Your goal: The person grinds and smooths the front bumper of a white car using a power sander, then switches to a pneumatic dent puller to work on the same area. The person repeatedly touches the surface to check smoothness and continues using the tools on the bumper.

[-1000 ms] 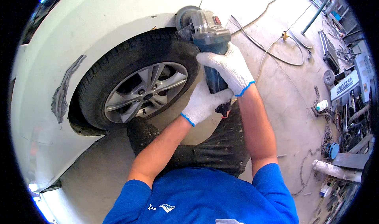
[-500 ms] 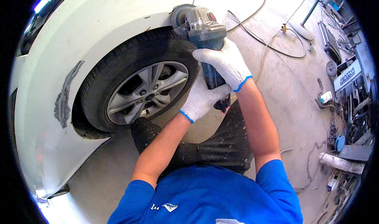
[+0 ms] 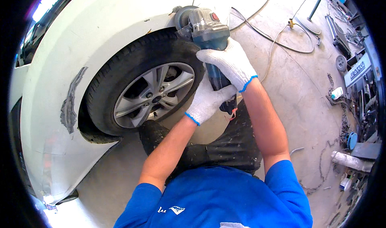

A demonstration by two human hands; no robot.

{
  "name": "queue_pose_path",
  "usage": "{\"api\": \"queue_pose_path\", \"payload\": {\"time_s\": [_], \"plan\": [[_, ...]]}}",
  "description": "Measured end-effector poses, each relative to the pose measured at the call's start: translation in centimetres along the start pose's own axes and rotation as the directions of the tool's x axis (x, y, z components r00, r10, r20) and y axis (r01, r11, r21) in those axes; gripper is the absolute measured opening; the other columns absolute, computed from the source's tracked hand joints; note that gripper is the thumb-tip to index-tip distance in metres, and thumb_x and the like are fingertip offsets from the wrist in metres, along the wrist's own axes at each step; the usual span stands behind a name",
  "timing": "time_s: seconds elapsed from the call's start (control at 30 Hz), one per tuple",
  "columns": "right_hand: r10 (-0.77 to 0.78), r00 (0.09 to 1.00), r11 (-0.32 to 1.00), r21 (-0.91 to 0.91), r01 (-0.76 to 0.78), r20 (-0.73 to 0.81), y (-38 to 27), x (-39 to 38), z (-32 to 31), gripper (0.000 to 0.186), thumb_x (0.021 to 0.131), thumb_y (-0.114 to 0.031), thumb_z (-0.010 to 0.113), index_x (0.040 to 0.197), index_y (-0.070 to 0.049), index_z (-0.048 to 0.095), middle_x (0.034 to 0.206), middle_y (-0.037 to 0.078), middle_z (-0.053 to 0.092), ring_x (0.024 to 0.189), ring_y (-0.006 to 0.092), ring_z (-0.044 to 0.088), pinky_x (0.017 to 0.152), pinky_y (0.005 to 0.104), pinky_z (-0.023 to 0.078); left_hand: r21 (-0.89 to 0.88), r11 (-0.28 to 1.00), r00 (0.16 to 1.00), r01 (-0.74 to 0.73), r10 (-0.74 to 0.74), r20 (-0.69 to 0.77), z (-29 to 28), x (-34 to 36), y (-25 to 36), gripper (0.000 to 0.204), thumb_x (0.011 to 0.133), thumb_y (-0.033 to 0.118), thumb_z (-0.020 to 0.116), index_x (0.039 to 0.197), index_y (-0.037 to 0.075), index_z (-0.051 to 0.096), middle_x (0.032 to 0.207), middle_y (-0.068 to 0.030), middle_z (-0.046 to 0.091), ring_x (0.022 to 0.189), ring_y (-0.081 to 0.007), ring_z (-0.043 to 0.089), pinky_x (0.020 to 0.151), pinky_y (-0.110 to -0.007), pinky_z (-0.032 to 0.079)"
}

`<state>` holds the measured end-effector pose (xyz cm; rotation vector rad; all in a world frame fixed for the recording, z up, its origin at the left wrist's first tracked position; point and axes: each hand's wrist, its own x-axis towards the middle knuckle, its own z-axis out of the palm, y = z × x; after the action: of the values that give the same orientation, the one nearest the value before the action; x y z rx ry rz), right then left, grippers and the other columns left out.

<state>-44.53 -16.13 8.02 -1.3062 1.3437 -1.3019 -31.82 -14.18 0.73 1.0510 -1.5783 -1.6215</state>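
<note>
White knitted gloves with blue cuffs cover both my hands. My right hand (image 3: 232,65) is wrapped round the front of the body of an angle grinder (image 3: 210,34), just behind its head. Lower down, my left hand (image 3: 210,99) grips the rear of its handle; part of that grip is hidden. The grinder's disc (image 3: 184,16) meets the edge of the white car fender (image 3: 120,16) above the tyre (image 3: 105,77). Whether the disc spins I cannot tell. A long dark grey scraped patch (image 3: 71,103) marks the fender left of the wheel.
The alloy wheel (image 3: 140,104) is close to my left hand and knee. Hoses (image 3: 257,32) with a brass fitting (image 3: 290,23) loop over the concrete floor at the upper right. A chain (image 3: 345,121), a white bottle (image 3: 337,93) and metal equipment (image 3: 366,151) lie along the right side.
The car, wheel and floor items have shifted slightly rightward in the picture. Both hands keep their hold on the grinder, and its disc stays at the fender edge.
</note>
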Motion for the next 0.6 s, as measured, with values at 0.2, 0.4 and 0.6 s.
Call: {"api": "queue_pose_path", "payload": {"time_s": [0.2,0.4,0.6], "plan": [[-0.083,0.997,0.996,-0.017,0.083,-0.003,0.2,0.3,0.3,0.042,0.075,-0.029,0.078,0.103,0.001,0.07,0.088,0.01,0.071,0.08,0.0166,0.065,0.077,0.0323,0.053,-0.005,0.993,0.993,-0.122,0.122,-0.007,-0.2,-0.2,0.8,0.065,0.08,0.026,0.082,0.13,0.0,0.049,0.114,-0.0091,0.066,0.101,-0.0172,0.065,0.089,-0.034,0.054],[-0.02,1.0,0.999,-0.034,0.019,-0.009,0.3,-0.2,-0.1,0.039,0.075,-0.027,0.079,0.102,0.0,0.071,0.087,0.009,0.071,0.079,0.0166,0.065,0.076,0.0326,0.053,-0.076,0.997,0.999,0.029,-0.026,0.043,-0.1,-0.5,0.4,0.063,0.081,0.025,0.082,0.129,0.0,0.05,0.115,-0.0093,0.066,0.104,-0.0172,0.065,0.091,-0.033,0.053],[-0.101,0.995,0.993,-0.063,0.101,0.016,-0.8,-0.4,0.3,0.044,0.074,-0.032,0.076,0.106,-0.002,0.072,0.093,0.015,0.073,0.086,0.0234,0.069,0.082,0.0364,0.054,-0.034,0.99,0.991,-0.136,0.135,-0.02,-0.1,-0.3,0.5,0.062,0.081,0.024,0.082,0.129,0.001,0.05,0.116,-0.0088,0.065,0.104,-0.0149,0.064,0.089,-0.032,0.054]]}}
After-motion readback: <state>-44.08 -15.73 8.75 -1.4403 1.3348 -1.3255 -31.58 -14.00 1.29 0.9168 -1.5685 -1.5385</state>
